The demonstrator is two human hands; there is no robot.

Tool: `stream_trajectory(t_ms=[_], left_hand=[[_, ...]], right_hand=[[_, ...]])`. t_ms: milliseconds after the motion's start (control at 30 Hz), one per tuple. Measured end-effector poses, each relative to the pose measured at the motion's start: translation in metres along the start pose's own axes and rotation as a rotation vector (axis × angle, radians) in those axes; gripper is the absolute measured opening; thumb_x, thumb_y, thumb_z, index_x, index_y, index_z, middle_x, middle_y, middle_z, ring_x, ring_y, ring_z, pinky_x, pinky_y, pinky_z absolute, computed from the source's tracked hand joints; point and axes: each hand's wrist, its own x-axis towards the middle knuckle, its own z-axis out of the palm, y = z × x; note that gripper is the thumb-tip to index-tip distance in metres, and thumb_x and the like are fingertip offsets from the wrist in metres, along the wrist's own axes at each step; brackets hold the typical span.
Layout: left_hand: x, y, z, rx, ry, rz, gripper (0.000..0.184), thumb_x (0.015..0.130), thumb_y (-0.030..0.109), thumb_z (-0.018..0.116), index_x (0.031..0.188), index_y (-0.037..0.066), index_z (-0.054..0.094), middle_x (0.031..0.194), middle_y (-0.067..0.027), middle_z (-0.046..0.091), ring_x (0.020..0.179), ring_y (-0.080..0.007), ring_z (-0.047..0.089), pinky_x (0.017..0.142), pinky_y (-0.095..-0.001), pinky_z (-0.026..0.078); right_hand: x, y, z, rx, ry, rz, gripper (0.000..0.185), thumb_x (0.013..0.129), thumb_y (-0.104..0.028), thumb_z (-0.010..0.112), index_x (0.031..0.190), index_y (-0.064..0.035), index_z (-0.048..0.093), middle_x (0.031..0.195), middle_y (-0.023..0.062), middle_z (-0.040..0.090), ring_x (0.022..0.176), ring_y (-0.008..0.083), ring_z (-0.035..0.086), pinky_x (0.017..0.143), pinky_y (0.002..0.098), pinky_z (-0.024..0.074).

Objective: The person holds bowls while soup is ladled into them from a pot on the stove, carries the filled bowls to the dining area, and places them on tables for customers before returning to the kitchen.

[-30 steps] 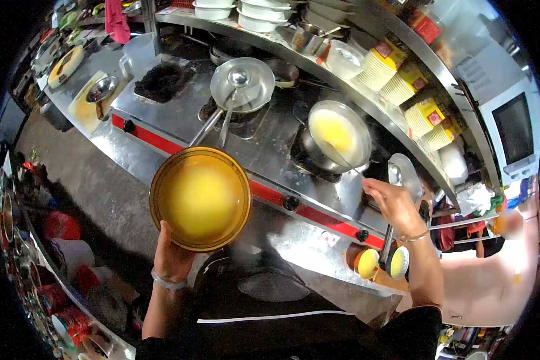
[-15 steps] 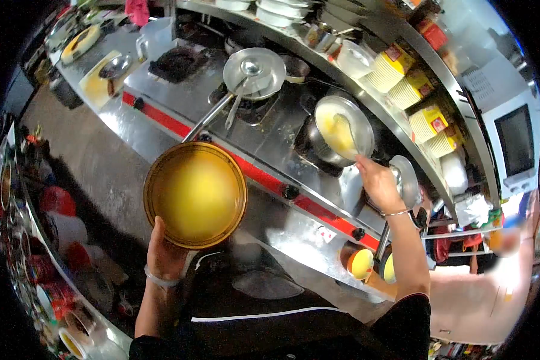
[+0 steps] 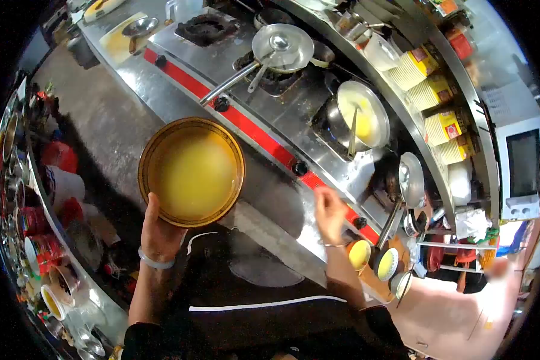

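My left hand (image 3: pixel 161 231) grips a brown bowl (image 3: pixel 143 168) by its near rim, thumb over the edge. Cloudy yellow liquid (image 3: pixel 195 180) fills much of the bowl. My right hand (image 3: pixel 331 216) is in front of the stove's red strip, fingers loosely bent and slightly blurred, with nothing visible in them. Beyond it, a metal pan (image 3: pixel 383 129) on the burner holds more yellow liquid. A ladle (image 3: pixel 353 135) rests in that pan, its handle over the near rim, apart from my right hand.
Another long-handled pan (image 3: pixel 300 51) with a ladle sits on the stove (image 3: pixel 288 114). A third pan (image 3: pixel 413 183) is at the right. Small yellow bowls (image 3: pixel 359 255) stand near the front edge. Stacked paper cups (image 3: pixel 429 90) line the shelf; a microwave (image 3: pixel 522 162) is far right.
My right hand has let go of the ladle in the pan and drawn back toward me. The ladle now leans on the rim. My left hand still holds the bowl.
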Motion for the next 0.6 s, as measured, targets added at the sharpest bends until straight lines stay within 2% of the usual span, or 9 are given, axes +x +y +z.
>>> stream_trajectory(t_ms=[33,67,167,367,400,533,600], left_hand=[[0.002,0.003,-0.004,0.004,-0.012,-0.004,0.054,0.094,0.044,0.043,0.135,0.010,0.038,0.135,-0.0094,0.045,0.121,-0.0275,0.045,0.100,-0.0453,0.039],[0.006,0.008,-0.007,-0.005,-0.013,-0.018,0.053,0.094,0.044,0.044,0.134,0.009,0.039,0.133,-0.0093,0.047,0.120,-0.0271,0.047,0.099,-0.0446,0.039],[0.012,0.020,-0.012,-0.006,-0.004,-0.060,0.053,0.093,0.044,0.044,0.131,0.008,0.042,0.129,-0.0091,0.050,0.117,-0.0260,0.049,0.098,-0.0432,0.040],[0.024,0.051,-0.023,0.056,-0.040,-0.083,0.052,0.093,0.045,0.044,0.131,0.009,0.043,0.129,-0.0089,0.050,0.117,-0.0263,0.049,0.098,-0.0439,0.039],[0.027,0.056,-0.027,0.071,-0.069,-0.088,0.052,0.093,0.045,0.044,0.131,0.009,0.043,0.129,-0.0090,0.050,0.118,-0.0265,0.048,0.098,-0.0442,0.039],[0.038,0.076,-0.033,0.092,-0.054,-0.169,0.052,0.094,0.045,0.044,0.131,0.009,0.043,0.130,-0.0091,0.049,0.118,-0.0269,0.048,0.099,-0.0453,0.038],[0.042,0.081,-0.033,0.109,-0.142,-0.191,0.052,0.093,0.045,0.044,0.131,0.009,0.042,0.131,-0.0086,0.048,0.119,-0.0267,0.047,0.099,-0.0455,0.037]], right_hand=[[-0.010,-0.001,0.017,0.145,-0.112,0.271,0.019,0.089,-0.023,0.059,0.085,-0.0046,0.064,0.071,0.0070,0.064,0.061,0.0092,0.057,0.054,0.0262,0.0459],[-0.008,0.006,0.029,0.240,-0.266,0.644,0.029,0.092,-0.032,0.054,0.086,-0.0046,0.062,0.075,0.0052,0.064,0.059,0.0092,0.054,0.052,0.0229,0.0436],[0.005,0.045,0.063,0.987,-0.200,1.092,0.038,0.092,-0.041,0.050,0.088,-0.0048,0.060,0.076,0.0037,0.064,0.056,0.0085,0.051,0.051,0.0221,0.0427],[0.001,0.079,0.094,1.310,-0.034,1.057,0.041,0.090,-0.046,0.052,0.091,-0.0059,0.058,0.071,-0.0008,0.060,0.053,0.0050,0.049,0.048,0.0194,0.0387],[0.000,0.074,0.098,1.388,-0.059,0.947,0.037,0.090,-0.043,0.053,0.094,-0.0069,0.060,0.069,-0.0043,0.059,0.053,0.0044,0.049,0.050,0.0189,0.0385],[0.003,0.062,0.101,1.395,0.041,1.107,0.032,0.089,-0.038,0.056,0.098,-0.0076,0.061,0.065,-0.0076,0.058,0.053,0.0046,0.049,0.050,0.0194,0.0381],[0.005,0.066,0.108,1.474,0.072,1.119,0.030,0.089,-0.035,0.058,0.100,-0.0077,0.061,0.064,-0.0084,0.057,0.052,0.0047,0.049,0.050,0.0197,0.0378]])
